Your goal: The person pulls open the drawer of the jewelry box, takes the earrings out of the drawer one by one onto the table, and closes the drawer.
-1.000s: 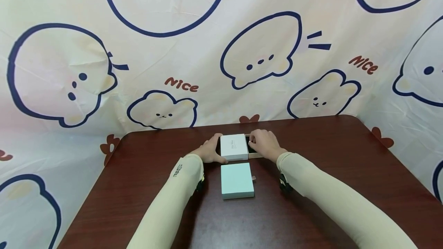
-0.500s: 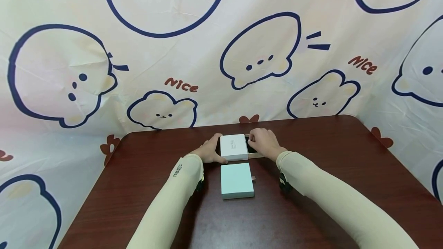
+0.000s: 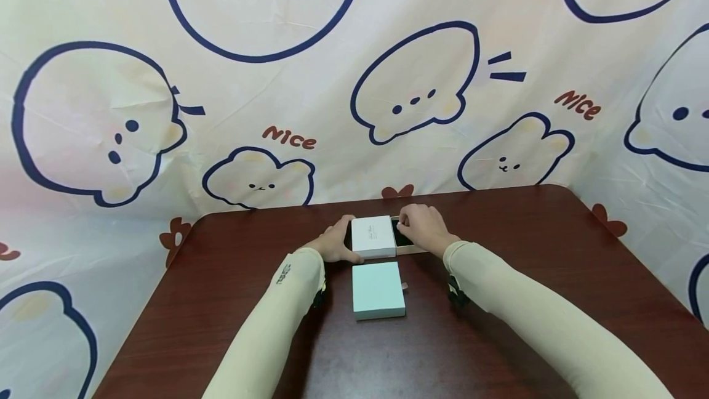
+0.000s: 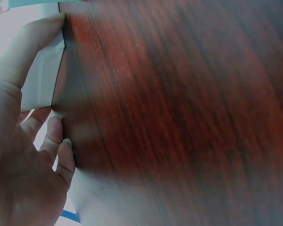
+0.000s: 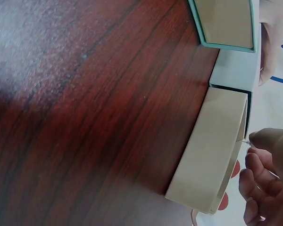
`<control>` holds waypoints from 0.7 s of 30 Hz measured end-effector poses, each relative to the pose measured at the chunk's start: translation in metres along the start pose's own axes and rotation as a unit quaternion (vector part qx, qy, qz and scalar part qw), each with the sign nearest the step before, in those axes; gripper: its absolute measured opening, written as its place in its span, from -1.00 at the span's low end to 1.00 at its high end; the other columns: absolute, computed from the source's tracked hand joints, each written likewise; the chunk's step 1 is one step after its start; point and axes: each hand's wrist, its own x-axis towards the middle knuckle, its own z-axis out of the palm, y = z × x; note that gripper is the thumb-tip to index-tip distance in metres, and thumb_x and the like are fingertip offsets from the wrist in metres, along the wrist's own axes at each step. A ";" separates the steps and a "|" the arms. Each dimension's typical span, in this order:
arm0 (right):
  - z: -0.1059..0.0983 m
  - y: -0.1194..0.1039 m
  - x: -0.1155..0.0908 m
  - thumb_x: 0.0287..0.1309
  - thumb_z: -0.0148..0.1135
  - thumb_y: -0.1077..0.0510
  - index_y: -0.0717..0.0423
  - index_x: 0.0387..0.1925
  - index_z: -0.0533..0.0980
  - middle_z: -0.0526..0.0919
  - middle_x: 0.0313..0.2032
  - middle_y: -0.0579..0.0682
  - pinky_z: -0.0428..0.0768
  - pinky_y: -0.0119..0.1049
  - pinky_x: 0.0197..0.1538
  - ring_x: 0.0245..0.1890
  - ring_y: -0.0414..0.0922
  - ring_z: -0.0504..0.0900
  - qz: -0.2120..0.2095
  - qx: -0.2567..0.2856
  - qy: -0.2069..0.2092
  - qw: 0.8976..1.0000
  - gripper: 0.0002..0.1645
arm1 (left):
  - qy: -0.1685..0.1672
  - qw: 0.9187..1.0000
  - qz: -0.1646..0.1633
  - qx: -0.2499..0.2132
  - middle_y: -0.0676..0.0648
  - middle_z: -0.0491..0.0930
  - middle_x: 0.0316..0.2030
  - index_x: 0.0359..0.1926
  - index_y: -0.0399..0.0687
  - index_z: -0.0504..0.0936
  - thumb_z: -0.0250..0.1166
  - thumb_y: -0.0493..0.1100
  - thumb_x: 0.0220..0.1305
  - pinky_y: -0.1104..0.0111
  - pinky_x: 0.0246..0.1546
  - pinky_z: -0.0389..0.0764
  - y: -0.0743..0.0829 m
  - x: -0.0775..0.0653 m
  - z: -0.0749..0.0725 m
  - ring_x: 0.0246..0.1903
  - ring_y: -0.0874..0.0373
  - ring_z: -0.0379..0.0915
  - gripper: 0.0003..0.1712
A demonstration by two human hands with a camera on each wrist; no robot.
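Observation:
A white drawer-style box [image 3: 373, 236] with small print on its lid lies near the table's far side. My left hand [image 3: 332, 242] grips its outer sleeve from the left, thumb [image 4: 42, 35] along the near side. Out of the sleeve's right end sticks a beige drawer [image 5: 203, 146], partly pulled out, dark inside, with a ribbon loop at its end. Above the drawer, my right hand [image 3: 425, 228] pinches a thin silvery strand [image 5: 244, 141] between thumb and forefinger at the drawer's rim. What the strand belongs to is hidden inside.
A closed mint-green box [image 3: 378, 291] lies just in front of the white one, a small ribbon tab at its right side. The dark wood table [image 3: 221, 325] meets a cartoon-printed cloth [image 3: 332, 97] at the back and sides.

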 end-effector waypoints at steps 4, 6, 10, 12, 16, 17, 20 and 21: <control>-0.001 0.003 0.000 0.31 0.31 0.07 0.06 -0.25 0.69 0.75 -0.34 -0.05 0.58 -0.20 -0.21 -0.38 -0.17 0.63 -0.005 0.003 0.001 1.000 -0.85 | 0.000 1.000 -0.004 0.003 -0.16 0.36 0.32 0.56 0.09 -0.02 0.57 0.06 0.07 -0.02 0.25 0.38 -0.002 0.002 0.000 0.22 -0.09 0.33 0.21; -0.002 0.004 0.000 0.31 0.31 0.08 0.06 -0.26 0.68 0.75 -0.35 -0.05 0.58 -0.20 -0.22 -0.39 -0.17 0.63 -0.007 0.003 0.003 1.000 -0.85 | 0.000 1.000 -0.005 0.004 -0.16 0.35 0.33 0.56 0.09 -0.03 0.57 0.06 0.08 -0.03 0.25 0.37 -0.002 0.003 0.000 0.23 -0.09 0.32 0.21; -0.003 0.004 -0.001 0.30 0.32 0.08 0.06 -0.28 0.68 0.74 -0.36 -0.04 0.57 -0.20 -0.22 -0.40 -0.17 0.61 -0.008 0.004 0.006 1.000 -0.86 | 0.002 1.000 -0.006 0.001 -0.15 0.35 0.34 0.56 0.09 -0.03 0.57 0.05 0.07 -0.04 0.26 0.36 -0.003 0.004 0.000 0.24 -0.10 0.31 0.21; -0.004 0.004 -0.001 0.30 0.33 0.08 0.07 -0.28 0.68 0.74 -0.36 -0.04 0.56 -0.20 -0.21 -0.40 -0.16 0.61 -0.007 0.004 0.006 1.000 -0.86 | 0.002 1.000 -0.006 0.001 -0.15 0.35 0.34 0.57 0.09 -0.03 0.57 0.05 0.07 -0.04 0.26 0.36 -0.003 0.004 0.000 0.24 -0.11 0.31 0.21; -0.005 0.005 -0.002 0.29 0.33 0.08 0.07 -0.27 0.69 0.74 -0.35 -0.04 0.57 -0.20 -0.19 -0.39 -0.17 0.62 -0.005 0.001 0.006 1.000 -0.85 | 0.002 1.000 -0.007 0.003 -0.14 0.35 0.34 0.57 0.10 -0.03 0.57 0.05 0.08 -0.03 0.26 0.36 -0.003 0.003 0.001 0.24 -0.10 0.31 0.21; -0.004 0.005 -0.002 0.29 0.34 0.07 0.07 -0.28 0.69 0.74 -0.36 -0.04 0.57 -0.20 -0.20 -0.39 -0.17 0.61 -0.006 0.000 0.007 1.000 -0.85 | 0.002 1.000 -0.007 0.003 -0.14 0.35 0.34 0.57 0.10 -0.03 0.57 0.05 0.08 -0.03 0.26 0.36 -0.003 0.003 0.001 0.24 -0.10 0.32 0.21; -0.003 0.007 -0.002 0.29 0.35 0.07 0.06 -0.31 0.69 0.74 -0.38 -0.06 0.55 -0.22 -0.22 -0.42 -0.18 0.61 -0.009 0.000 0.012 1.000 -0.86 | 0.001 1.000 -0.007 0.006 -0.15 0.36 0.33 0.57 0.09 -0.04 0.57 0.05 0.08 -0.02 0.26 0.37 -0.003 0.004 0.002 0.23 -0.10 0.33 0.21; -0.003 0.008 -0.002 0.28 0.35 0.07 0.05 -0.32 0.68 0.74 -0.39 -0.07 0.54 -0.23 -0.24 -0.43 -0.19 0.60 -0.011 0.000 0.014 1.000 -0.86 | 0.001 1.000 -0.006 0.006 -0.16 0.37 0.32 0.57 0.07 -0.04 0.57 0.04 0.08 -0.03 0.25 0.38 -0.003 0.004 0.002 0.22 -0.10 0.35 0.22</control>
